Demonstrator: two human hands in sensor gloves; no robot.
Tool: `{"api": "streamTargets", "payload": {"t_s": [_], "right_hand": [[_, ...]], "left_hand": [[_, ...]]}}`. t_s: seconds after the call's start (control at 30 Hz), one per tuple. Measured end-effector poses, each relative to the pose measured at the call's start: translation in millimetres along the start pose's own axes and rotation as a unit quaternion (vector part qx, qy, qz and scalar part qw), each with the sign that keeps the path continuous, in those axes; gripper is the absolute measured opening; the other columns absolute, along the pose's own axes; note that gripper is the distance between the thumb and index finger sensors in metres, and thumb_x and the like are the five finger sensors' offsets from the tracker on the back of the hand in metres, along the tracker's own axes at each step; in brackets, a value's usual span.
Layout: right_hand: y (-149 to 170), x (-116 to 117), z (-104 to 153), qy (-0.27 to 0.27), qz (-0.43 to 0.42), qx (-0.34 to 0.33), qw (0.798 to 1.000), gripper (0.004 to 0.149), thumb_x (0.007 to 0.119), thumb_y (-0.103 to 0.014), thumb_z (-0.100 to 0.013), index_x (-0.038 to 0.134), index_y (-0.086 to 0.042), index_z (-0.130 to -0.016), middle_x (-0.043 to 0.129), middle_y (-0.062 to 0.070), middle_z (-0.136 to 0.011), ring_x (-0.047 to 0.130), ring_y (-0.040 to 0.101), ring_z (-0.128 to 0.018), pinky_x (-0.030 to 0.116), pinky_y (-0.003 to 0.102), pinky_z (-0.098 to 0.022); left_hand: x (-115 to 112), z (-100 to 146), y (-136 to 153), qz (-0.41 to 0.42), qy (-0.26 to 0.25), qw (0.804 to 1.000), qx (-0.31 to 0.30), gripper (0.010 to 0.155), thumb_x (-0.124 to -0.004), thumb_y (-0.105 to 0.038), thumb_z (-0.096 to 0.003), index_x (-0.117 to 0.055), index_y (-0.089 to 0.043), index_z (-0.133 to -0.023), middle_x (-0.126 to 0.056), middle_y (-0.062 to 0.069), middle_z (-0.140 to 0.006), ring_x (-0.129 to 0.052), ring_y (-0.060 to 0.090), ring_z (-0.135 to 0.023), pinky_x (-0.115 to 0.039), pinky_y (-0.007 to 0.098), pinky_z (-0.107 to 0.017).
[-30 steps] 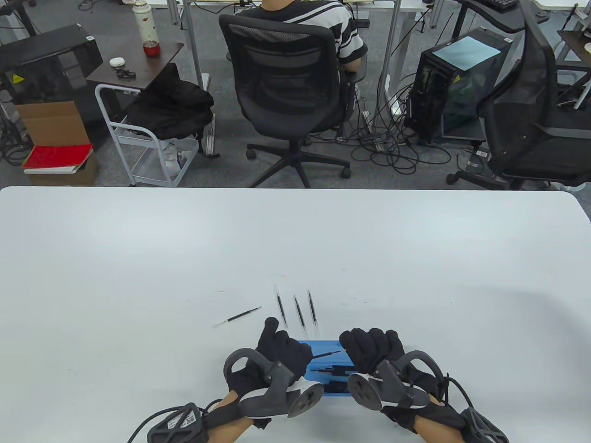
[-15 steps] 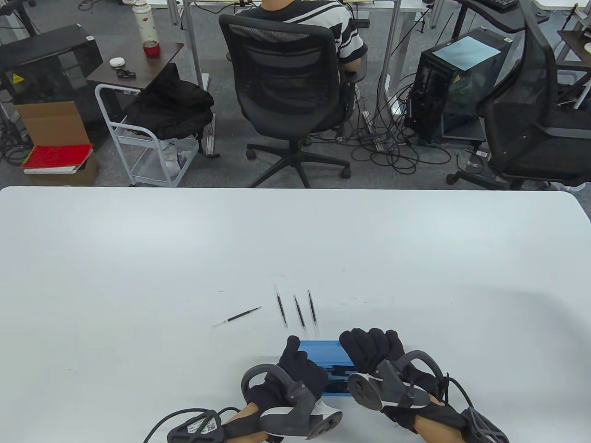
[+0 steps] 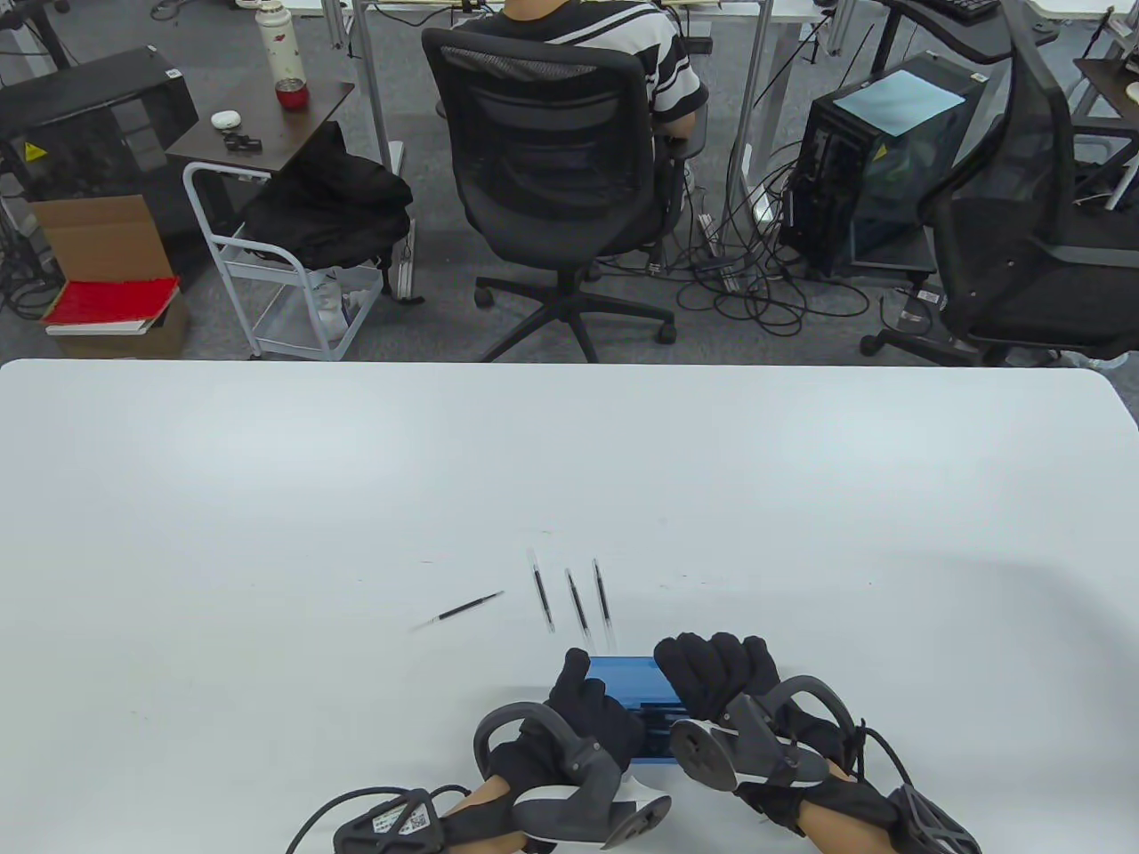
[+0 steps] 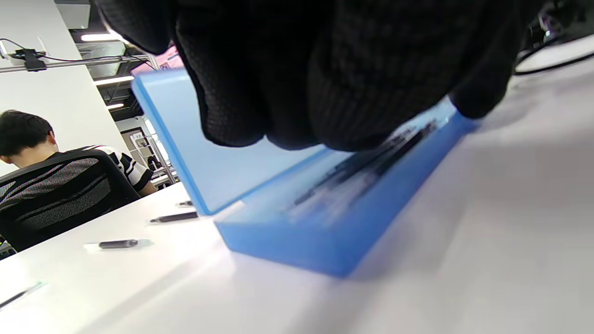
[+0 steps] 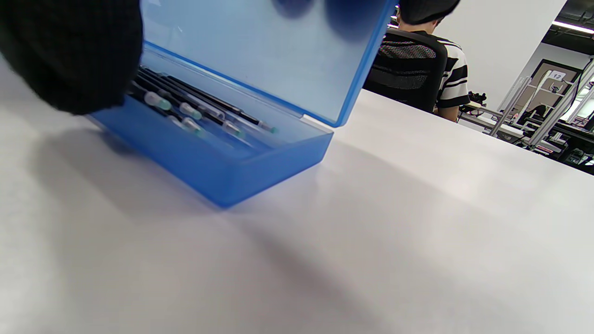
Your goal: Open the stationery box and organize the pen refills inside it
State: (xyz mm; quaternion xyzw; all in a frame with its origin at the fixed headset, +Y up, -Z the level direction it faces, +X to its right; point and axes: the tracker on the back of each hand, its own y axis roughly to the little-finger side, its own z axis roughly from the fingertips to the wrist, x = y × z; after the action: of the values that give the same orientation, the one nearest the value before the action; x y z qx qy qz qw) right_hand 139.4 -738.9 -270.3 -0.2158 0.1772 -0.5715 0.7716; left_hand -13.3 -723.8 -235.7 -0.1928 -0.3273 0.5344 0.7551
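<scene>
While standing open at the near edge of the table [image 3: 356, 498], close to its middle: blue box [image 3: 636, 680], lid [image 5: 260, 55] raised and leaning back past upright. Inside the tray, several black refills [image 5: 195, 111] with clear tips, side by side along its length.

At the right end, right hand [image 3: 712, 676], fingers curled over the lid's upper edge and gripping it, their shadows showing through the blue plastic; thumb down by the tray's front wall. At the left end, left hand [image 3: 592, 712], fingers bent down into the tray just above the refills. Impossible to tell whether pinching one or merely touching.

Just beyond the lid, three loose refills [image 3: 577, 600] on the bare white top, roughly parallel, pointing away. Further left, a lone refill [image 3: 467, 608], slanted, apart from the three.

Past the table's far edge, an office chair [image 3: 552, 178] with a seated person [image 3: 623, 36] in a striped shirt, back turned.
</scene>
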Motion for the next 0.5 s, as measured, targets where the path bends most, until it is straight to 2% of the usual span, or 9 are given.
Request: {"api": "streamTargets", "payload": {"t_s": [0.13,0.27,0.4,0.5], "right_hand": [[-0.1,-0.1,0.1,0.0,0.001,0.0,1.0,0.122,0.085,-0.058,-0.034,0.004,-0.011,-0.112,0.028,0.021,-0.122,0.047,0.053,-0.106,0.046,0.07,-0.077],[0.0,-0.2,0.1,0.0,0.0,0.0,1.0,0.122,0.085,-0.058,-0.034,0.004,-0.011,-0.112,0.028,0.021,-0.122,0.047,0.053,-0.106,0.046,0.07,-0.077],[-0.1,-0.4,0.1,0.0,0.0,0.001,1.0,0.122,0.085,-0.058,-0.034,0.004,-0.011,-0.112,0.028,0.021,-0.122,0.047,0.053,-0.106,0.046,0.07,-0.077],[0.0,-0.4,0.1,0.0,0.0,0.0,1.0,0.122,0.085,-0.058,-0.034,0.004,-0.011,-0.112,0.028,0.021,-0.122,0.047,0.053,-0.106,0.047,0.07,-0.077]], "left_hand": [[15.1,6.1,18.8,0.02,-0.021,0.999,0.033,0.05,-0.093,-0.031,-0.0466,-0.082,-0.022,-0.094,-0.098,-0.003,-0.086,-0.099,0.025,-0.085,-0.058,0.065,-0.08],[30.3,12.4,49.8,0.042,-0.031,0.994,0.091,0.05,-0.093,-0.031,-0.0473,-0.082,-0.021,-0.095,-0.097,-0.003,-0.087,-0.098,0.025,-0.085,-0.057,0.065,-0.08],[36.7,16.6,88.9,0.058,-0.017,0.984,0.165,0.05,-0.093,-0.03,-0.0479,-0.081,-0.022,-0.096,-0.096,-0.003,-0.089,-0.097,0.026,-0.087,-0.055,0.065,-0.081],[32.5,17.2,119.2,0.084,0.012,0.972,0.22,0.05,-0.093,-0.03,-0.0483,-0.081,-0.022,-0.097,-0.096,-0.003,-0.09,-0.096,0.027,-0.089,-0.054,0.065,-0.082]]}}
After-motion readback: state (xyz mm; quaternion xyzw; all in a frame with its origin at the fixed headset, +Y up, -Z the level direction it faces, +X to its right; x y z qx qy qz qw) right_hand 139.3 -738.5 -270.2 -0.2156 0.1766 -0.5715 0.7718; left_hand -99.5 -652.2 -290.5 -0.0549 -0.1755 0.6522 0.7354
